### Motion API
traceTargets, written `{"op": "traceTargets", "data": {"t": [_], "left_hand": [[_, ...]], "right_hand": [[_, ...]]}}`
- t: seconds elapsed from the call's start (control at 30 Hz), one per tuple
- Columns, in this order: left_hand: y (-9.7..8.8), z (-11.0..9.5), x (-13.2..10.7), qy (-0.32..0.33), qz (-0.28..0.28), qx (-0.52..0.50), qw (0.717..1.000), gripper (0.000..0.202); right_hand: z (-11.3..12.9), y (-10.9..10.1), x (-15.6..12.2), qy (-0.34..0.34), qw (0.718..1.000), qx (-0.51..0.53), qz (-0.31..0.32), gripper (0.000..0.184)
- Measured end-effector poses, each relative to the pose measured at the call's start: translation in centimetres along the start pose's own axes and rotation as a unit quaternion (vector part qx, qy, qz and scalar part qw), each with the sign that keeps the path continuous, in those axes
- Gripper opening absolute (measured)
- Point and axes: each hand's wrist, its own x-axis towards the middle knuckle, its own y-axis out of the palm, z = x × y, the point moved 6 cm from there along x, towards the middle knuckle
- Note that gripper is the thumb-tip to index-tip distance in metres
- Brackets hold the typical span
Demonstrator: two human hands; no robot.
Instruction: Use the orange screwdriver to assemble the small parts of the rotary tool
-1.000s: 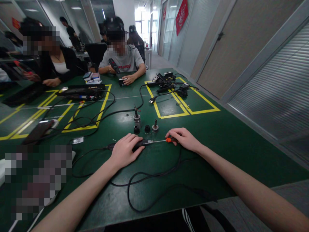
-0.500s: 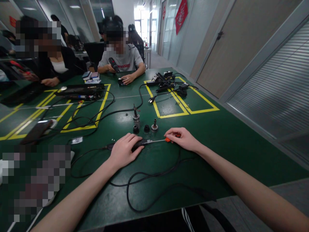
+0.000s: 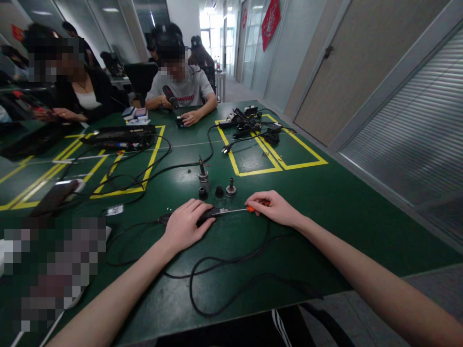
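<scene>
My left hand (image 3: 187, 221) is wrapped over a black corded handheld tool (image 3: 207, 218) lying on the green table; its exact kind is partly hidden by my fingers. In my right hand (image 3: 272, 207) is a screwdriver (image 3: 251, 209) with an orange handle, pinched between thumb and fingers. The thin metal shaft points left and its tip meets the silvery end of the black tool. Just beyond stand a tall metal nozzle piece (image 3: 203, 177), a small black cap (image 3: 219, 192), another black ring-like part (image 3: 203, 193) and a short round metal fitting (image 3: 230, 190).
Black cable (image 3: 224, 262) loops across the table (image 3: 325, 241) in front of me. Yellow tape (image 3: 260, 171) marks rectangles, one with a pile of black cords (image 3: 249, 123). A phone (image 3: 58, 195) lies left. Across the table, a person in a grey shirt (image 3: 184, 86) holds a power drill (image 3: 170, 96).
Both my hands stay nearly where they were, on the black tool and the screwdriver. At the far left, the person in the dark jacket has shifted their head and hands slightly.
</scene>
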Motion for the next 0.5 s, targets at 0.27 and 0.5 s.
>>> {"op": "traceTargets", "data": {"t": [0.27,0.5], "left_hand": [[0.0,0.1,0.0,-0.004,0.002,0.000,1.000,0.022],[-0.1,0.0,0.1,-0.010,0.010,-0.005,1.000,0.023]], "right_hand": [[0.3,-0.2,-0.1,-0.022,1.000,-0.022,-0.003,0.029],[1.1,-0.3,-0.2,-0.076,0.995,-0.060,-0.001,0.026]]}}
